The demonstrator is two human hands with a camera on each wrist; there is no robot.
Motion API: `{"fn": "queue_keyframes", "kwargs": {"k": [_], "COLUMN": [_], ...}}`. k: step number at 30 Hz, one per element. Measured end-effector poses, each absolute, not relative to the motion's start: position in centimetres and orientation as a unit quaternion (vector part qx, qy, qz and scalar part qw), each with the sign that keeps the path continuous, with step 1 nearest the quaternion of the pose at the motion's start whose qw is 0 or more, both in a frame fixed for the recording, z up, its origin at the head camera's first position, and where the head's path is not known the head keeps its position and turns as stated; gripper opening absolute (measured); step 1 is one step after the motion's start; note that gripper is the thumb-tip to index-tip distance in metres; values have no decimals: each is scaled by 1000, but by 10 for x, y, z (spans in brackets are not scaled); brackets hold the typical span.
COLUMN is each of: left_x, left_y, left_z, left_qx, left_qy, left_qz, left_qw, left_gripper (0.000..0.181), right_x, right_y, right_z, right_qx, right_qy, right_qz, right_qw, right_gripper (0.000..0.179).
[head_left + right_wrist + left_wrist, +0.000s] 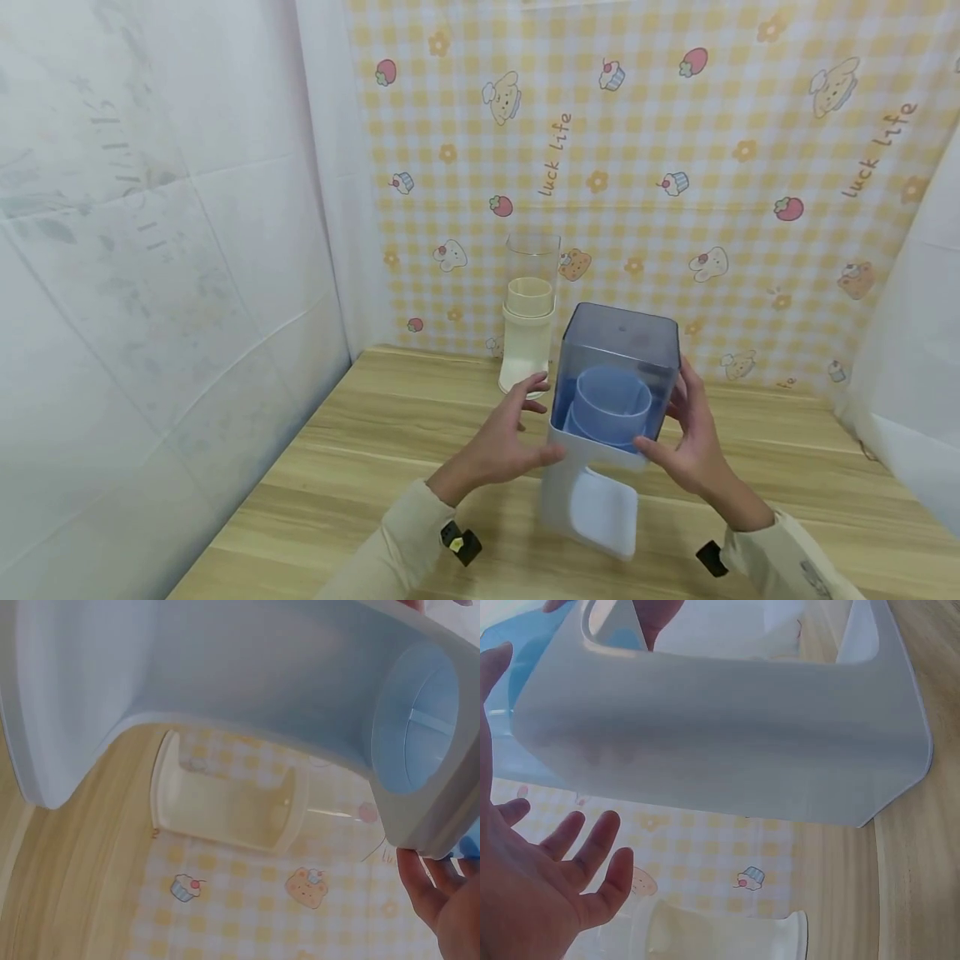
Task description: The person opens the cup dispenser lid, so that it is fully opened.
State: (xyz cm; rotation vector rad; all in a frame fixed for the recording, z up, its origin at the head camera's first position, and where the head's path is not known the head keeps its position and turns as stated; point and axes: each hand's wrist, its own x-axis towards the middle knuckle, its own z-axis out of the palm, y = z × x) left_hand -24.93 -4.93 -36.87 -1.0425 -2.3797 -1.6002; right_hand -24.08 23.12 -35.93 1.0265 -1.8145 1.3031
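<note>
A white dispenser [558,492] with a clear blue-grey box top [622,333] is in front of me on the wooden table. Inside the top shows a round blue collar [613,404]. My right hand [693,442] grips its upper right side, thumb at the front edge and fingers around the side; those fingers touch the rim in the right wrist view. Beside the left side is my left hand [498,446], fingers spread and apart from the body in the left wrist view [547,877]. Whether its thumb touches the dispenser I cannot tell.
Behind stands a cream dispenser [525,350] with a clear tube top [534,254], close to the checked cloth backdrop [637,225]. A white curtain [187,250] hangs on the left and another cloth [911,350] on the right. Wooden tabletop [360,450] lies below.
</note>
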Motion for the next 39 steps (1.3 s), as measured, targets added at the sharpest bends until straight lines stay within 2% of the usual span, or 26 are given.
{"fn": "queue_keyframes", "kwargs": {"k": [7, 14, 26, 33, 39], "left_x": [-248, -244, -240, -240, -240], "left_y": [-49, -48, -41, -36, -35], "left_z": [-373, -374, -379, -383, -384], "left_qx": [-355, -374, -367, -356, -347], "left_qy": [-775, -776, -754, -750, -748], "left_qz": [-520, -505, -545, -557, -566], "left_qw": [51, 49, 3, -1, -6], "left_gripper": [97, 105, 112, 114, 108], "right_x": [-240, -238, -235, -231, -227], "right_y": [232, 232, 230, 232, 232], "right_z": [-361, -363, -361, -357, -342], "right_qx": [448, 489, 490, 481, 468], "right_qy": [-642, -597, -605, -631, -647], "right_qz": [533, 563, 569, 555, 553], "right_qw": [321, 296, 265, 251, 239], "right_gripper": [98, 94, 94, 93, 110]}}
